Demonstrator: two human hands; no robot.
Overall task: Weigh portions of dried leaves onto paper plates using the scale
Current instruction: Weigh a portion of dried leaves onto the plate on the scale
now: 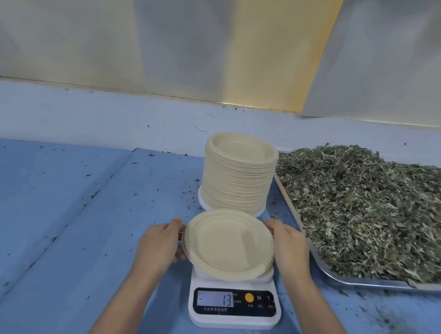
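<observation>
An empty beige paper plate [228,244] lies over the white digital scale [234,304], tilted a little toward me. My left hand [160,238] grips its left rim and my right hand [288,246] grips its right rim. The scale's display reads -13. Behind it stands a tall stack of paper plates [238,173]. A big heap of dried green leaves [374,209] fills a metal tray [382,283] to the right.
Everything sits on a blue covered table [57,217] strewn with leaf crumbs, thickest at the right front. A wall hung with pale sheeting rises behind the table.
</observation>
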